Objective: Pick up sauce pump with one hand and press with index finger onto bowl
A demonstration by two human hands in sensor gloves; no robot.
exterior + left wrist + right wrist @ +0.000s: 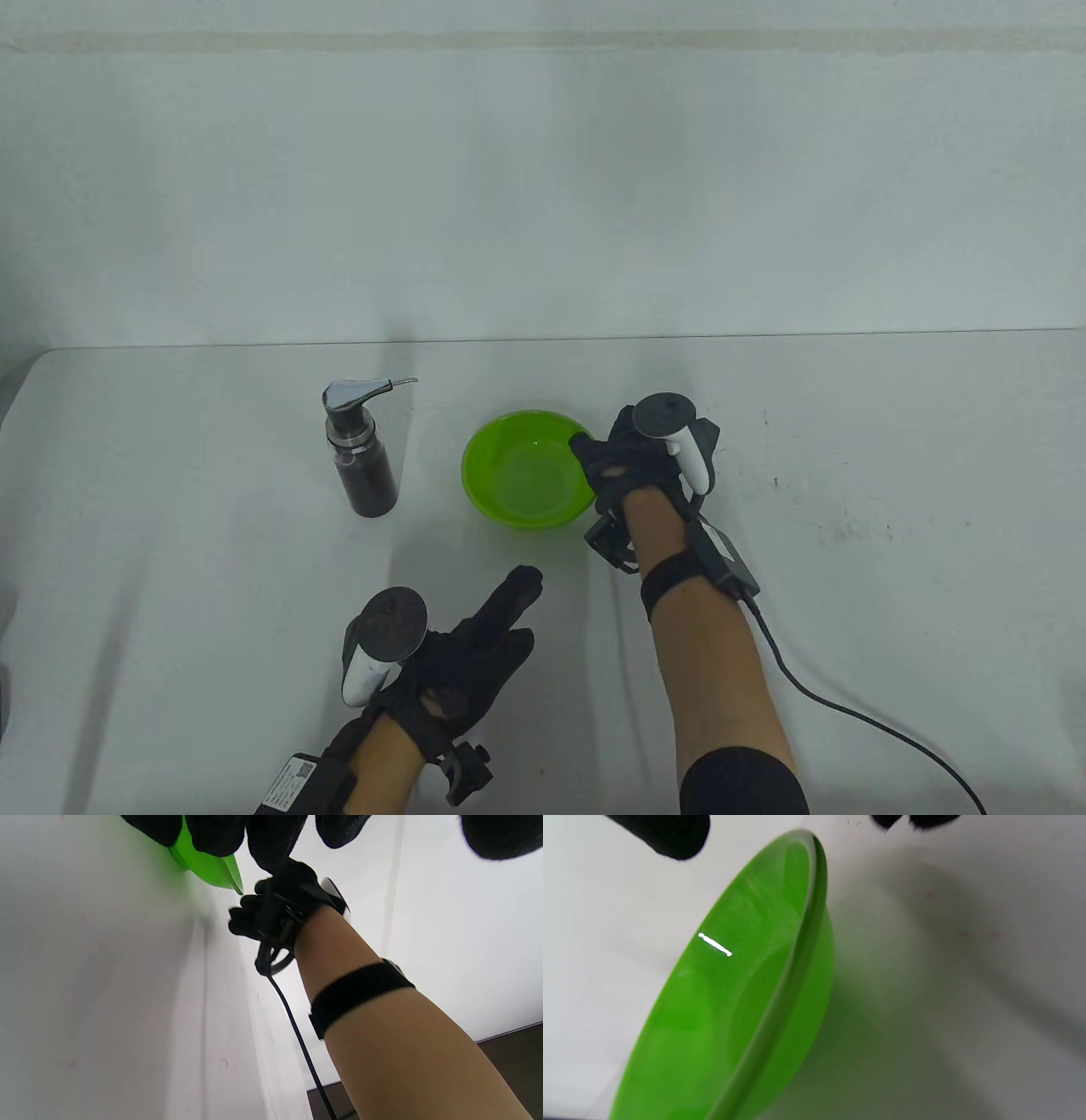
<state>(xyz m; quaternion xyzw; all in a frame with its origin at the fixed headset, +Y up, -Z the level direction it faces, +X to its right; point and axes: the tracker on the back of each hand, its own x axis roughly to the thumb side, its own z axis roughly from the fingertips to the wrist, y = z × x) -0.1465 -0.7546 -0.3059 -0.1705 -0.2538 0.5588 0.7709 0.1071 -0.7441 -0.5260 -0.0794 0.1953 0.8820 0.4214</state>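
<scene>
The sauce pump (pixel 363 450) stands upright on the worktop (pixel 848 475) just left of the green bowl (pixel 522 475), its spout pointing toward the bowl but stopping short of the rim, untouched by either hand; the left hand (pixel 462 658) hovers on the near side of the bowl, fingers (pixel 513 594) stretched loosely toward it and holding nothing; the right hand (pixel 632 463) sits at the bowl's right rim, a fingertip lying over the edge, though whether it grips the rim I cannot tell, and its wrist view shows only fingertips apart above the bowl. The step in hand looks to be reaching for the pump; to do it well, wrap the body low and firm, leave the index finger free over the silver head, and carry the spout well over the bowl's middle before pressing.
</scene>
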